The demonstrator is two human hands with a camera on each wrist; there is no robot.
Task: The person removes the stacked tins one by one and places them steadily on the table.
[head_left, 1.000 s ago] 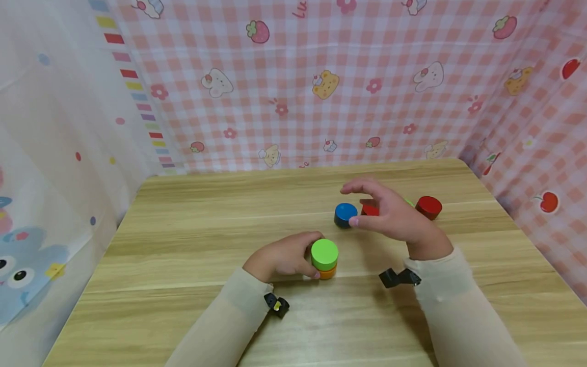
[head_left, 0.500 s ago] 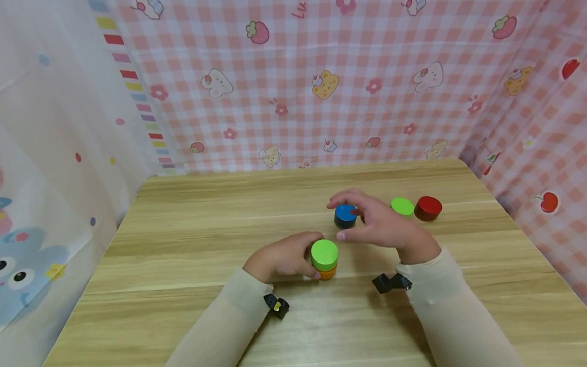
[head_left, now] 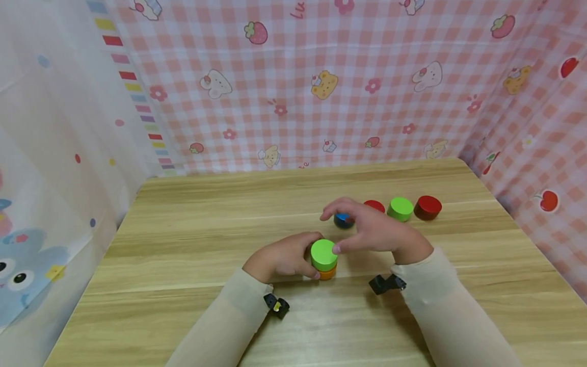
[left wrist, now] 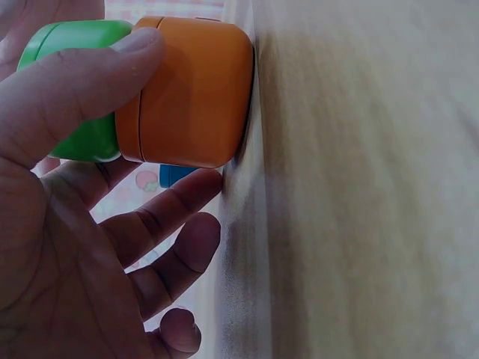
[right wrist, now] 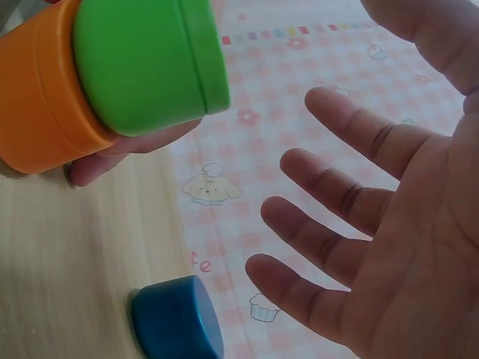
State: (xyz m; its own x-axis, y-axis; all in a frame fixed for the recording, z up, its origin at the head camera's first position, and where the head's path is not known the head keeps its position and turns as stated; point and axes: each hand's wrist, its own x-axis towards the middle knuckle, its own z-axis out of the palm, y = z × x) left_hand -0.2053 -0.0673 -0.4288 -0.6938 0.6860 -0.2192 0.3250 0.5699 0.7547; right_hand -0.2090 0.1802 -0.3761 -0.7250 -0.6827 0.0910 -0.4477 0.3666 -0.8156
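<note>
A green cylinder (head_left: 323,254) with a flat top stands on an orange cylinder (left wrist: 191,90), which rests on the wooden table; each has a seam line near one end. My left hand (head_left: 285,256) grips this stack from the left, thumb tip lying across the orange rim and fingers behind. My right hand (head_left: 373,229) hovers just right of the stack, fingers spread and holding nothing. In the head view its thumb overlaps the green edge; the right wrist view shows the fingers apart from it. Behind that hand is a blue cylinder (right wrist: 176,318), partly hidden in the head view.
A red cylinder (head_left: 374,205), a second green cylinder (head_left: 400,209) and a darker red cylinder (head_left: 428,208) stand in a row at the back right of the table (head_left: 206,219). Printed cloth (head_left: 275,66) hangs behind and at both sides.
My right hand has moved left and nearer from the blue and red cylinders to beside the stack, uncovering the second green and partly the red cylinder. My left hand keeps its grip, unmoved.
</note>
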